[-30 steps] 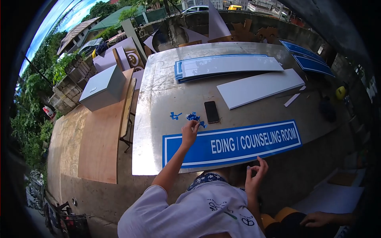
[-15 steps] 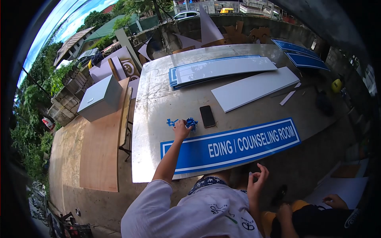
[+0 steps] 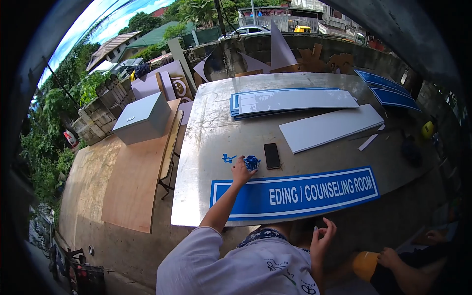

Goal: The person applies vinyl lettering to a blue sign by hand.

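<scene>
My left hand (image 3: 242, 172) reaches over the metal table (image 3: 196, 147) and touches a small heap of blue scraps (image 3: 252, 162), its fingers spread at the heap's left side. A few more blue scraps (image 3: 228, 158) lie just to the left. A black phone (image 3: 272, 156) lies right of the heap. Below them, a blue sign (image 3: 295, 194) with white letters reading "EDING / COUNSELING ROOM" lies along the near edge. My right hand (image 3: 323, 236) hangs off that edge, below the sign, fingers apart and holding nothing.
White panels (image 3: 300, 100) lie stacked on blue signs at the back, another white panel (image 3: 332, 128) nearer. Blue signs (image 3: 393, 97) and a yellow tool (image 3: 427, 130) are at right. A grey box (image 3: 142, 118) stands on plywood at left. Another person's arm (image 3: 400, 268) shows at lower right.
The view has shifted, so the table sits lower and further right. My left hand has spread slightly beside the heap. The other person's arm has moved.
</scene>
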Demonstrator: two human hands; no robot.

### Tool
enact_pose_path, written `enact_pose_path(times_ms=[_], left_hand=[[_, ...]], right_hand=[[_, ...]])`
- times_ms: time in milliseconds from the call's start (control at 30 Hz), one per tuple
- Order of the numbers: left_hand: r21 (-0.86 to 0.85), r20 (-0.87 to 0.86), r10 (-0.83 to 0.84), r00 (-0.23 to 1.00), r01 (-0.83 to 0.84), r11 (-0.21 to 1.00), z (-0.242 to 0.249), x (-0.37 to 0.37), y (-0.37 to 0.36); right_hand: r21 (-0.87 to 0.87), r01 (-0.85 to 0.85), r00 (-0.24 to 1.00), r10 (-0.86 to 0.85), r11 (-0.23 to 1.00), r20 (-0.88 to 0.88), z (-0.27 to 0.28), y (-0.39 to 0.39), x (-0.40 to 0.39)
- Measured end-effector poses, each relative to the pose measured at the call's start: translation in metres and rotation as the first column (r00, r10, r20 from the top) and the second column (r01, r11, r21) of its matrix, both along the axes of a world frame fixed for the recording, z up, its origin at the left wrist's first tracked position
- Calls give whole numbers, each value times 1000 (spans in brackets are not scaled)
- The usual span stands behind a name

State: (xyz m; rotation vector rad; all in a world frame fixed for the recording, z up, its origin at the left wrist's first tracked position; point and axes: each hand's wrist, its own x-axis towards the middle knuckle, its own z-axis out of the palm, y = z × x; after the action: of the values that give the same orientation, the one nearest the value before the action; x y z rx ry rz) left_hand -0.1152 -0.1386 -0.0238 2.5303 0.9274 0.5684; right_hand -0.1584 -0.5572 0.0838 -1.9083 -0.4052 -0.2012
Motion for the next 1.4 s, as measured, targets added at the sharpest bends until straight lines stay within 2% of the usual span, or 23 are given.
enact_pose_path(times_ms=[67,200,267,333,400,467,533,600,633,667,733,767,800,867,900,1033,1100,1167,1200,1233,1300,1333,1400], left_hand=[[16,-10,-1,1000,1,1000,4,-4,0],[30,89,0,996,-3,1000,22,-15,-17],[143,227,-60,972,28,989,32,-21,-33],[83,252,-77,965,58,995,46,-31,-61],[18,304,-180,936,183,983,52,-39,-95],[-182,334,-243,911,316,931,65,-51,-140],[-386,283,-359,889,448,806,73,-63,-186],[-609,242,-528,814,551,570,83,-73,-228],[-704,229,-603,764,558,439,84,-75,-245],[-784,229,-674,703,543,300,86,-76,-258],[-884,283,-724,629,465,58,88,-76,-278],[-862,318,-764,561,508,15,87,-73,-284],[-862,322,-766,556,507,6,85,-73,-287],[-824,445,-691,570,563,-66,96,-71,-289],[-842,465,-655,596,526,-119,95,-71,-289],[-813,431,-719,546,580,-46,81,-74,-290],[-800,558,-588,586,569,-192,90,-77,-290],[-755,594,-593,544,632,-177,82,-78,-290],[-702,628,-599,496,694,-161,76,-77,-289],[-702,628,-597,499,694,-159,67,-76,-289],[-586,569,-729,380,809,-35,51,-74,-290],[-586,570,-729,380,810,-36,51,-74,-291],[-499,512,-777,366,863,78,57,-75,-292]], right_hand=[[-21,20,999,-20,1000,-26,2,-1,-2],[-37,-11,998,9,999,-59,0,-3,-4],[-47,-16,998,14,999,-60,2,-2,-6],[-54,-22,998,18,998,-59,1,-1,-8],[-27,-39,995,37,999,-90,-3,-1,-8],[-94,-63,996,56,994,-71,4,0,-13],[-163,-84,996,76,983,-51,13,5,-16],[-244,-163,983,179,956,46,20,11,-22],[-257,-231,972,235,938,-16,23,10,-24],[-261,-229,972,233,938,-15,21,11,-25],[-463,-227,927,335,857,166,11,13,-24],[-476,-304,905,407,825,127,8,12,-24],[-481,-299,907,402,824,124,7,9,-26],[-538,-304,902,419,786,101,6,6,-28],[-540,-299,905,414,787,101,3,5,-28],[-534,-335,887,451,776,99,2,3,-33],[-529,-349,887,455,774,81,3,4,-33],[-585,-350,874,480,732,77,2,3,-33],[-584,-354,872,483,730,75,0,2,-33],[-578,-333,872,476,745,112,-4,1,-33],[-572,-311,870,470,759,150,-10,0,-33],[-558,-299,873,458,774,168,-12,-1,-33],[-545,-284,877,444,789,185,-41,-12,-32]])
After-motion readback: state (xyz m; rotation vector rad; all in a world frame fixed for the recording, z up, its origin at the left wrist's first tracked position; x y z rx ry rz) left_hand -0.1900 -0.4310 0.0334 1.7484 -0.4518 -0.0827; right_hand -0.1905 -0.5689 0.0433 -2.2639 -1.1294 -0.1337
